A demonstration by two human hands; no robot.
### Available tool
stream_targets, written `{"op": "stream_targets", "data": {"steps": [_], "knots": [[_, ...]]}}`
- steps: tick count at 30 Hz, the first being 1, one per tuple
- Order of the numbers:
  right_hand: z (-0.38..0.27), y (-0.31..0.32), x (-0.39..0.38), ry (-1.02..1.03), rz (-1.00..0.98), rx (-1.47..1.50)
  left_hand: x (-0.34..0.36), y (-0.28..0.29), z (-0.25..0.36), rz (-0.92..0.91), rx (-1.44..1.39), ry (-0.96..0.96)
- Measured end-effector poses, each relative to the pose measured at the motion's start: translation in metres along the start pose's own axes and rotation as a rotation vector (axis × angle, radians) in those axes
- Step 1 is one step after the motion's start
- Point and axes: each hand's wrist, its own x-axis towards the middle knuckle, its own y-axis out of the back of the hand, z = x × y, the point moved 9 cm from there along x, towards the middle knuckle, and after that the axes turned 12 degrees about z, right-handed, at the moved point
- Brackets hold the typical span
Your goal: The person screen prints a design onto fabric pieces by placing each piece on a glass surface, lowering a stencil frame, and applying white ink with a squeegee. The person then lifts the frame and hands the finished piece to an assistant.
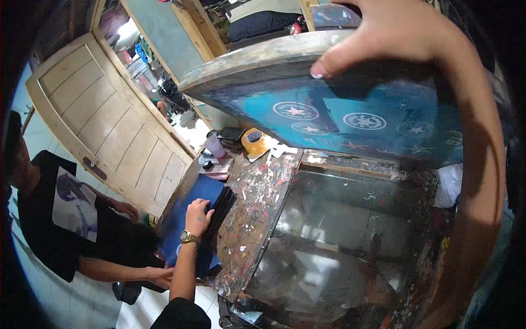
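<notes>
My left hand (198,218), a gold watch on its wrist, has its fingers curled over the edge of a stack of dark blue, fabric-like pieces (197,186) on the paint-spattered worktable (241,214). My right hand (378,35) grips the raised edge of a wooden-framed printing screen (241,64), thumb over the front. Its turquoise mesh carries several white star emblems and tilts up above a dark glass printing plate (339,236). A co-worker (49,214) in a dark printed T-shirt stands at the left, one hand (156,277) at the near corner of the stack, partly behind my forearm.
A roll of yellow tape (252,147), a purple cup (213,145) and small containers sit at the table's back. A white plastic bag (449,183) lies right of the plate. A wooden door (98,120) stands open at left, a parked motorbike (172,96) beyond the doorway.
</notes>
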Motion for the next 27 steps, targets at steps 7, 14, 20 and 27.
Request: {"op": "stream_targets", "data": {"steps": [7,14,20,27], "knots": [[-0.003,-0.026,0.01,0.027,0.112,-0.035,-0.021,0.019,-0.046,-0.081,0.023,0.108],[0.073,-0.044,0.055,0.252,0.283,0.078,-0.016,0.038,-0.026,-0.063,-0.011,0.145],[0.072,-0.04,0.042,0.263,0.317,-0.025,-0.031,0.024,-0.044,-0.036,-0.157,0.152],[0.025,-0.033,0.024,0.269,0.269,-0.046,-0.024,0.027,-0.051,-0.065,-0.286,0.178]]}}
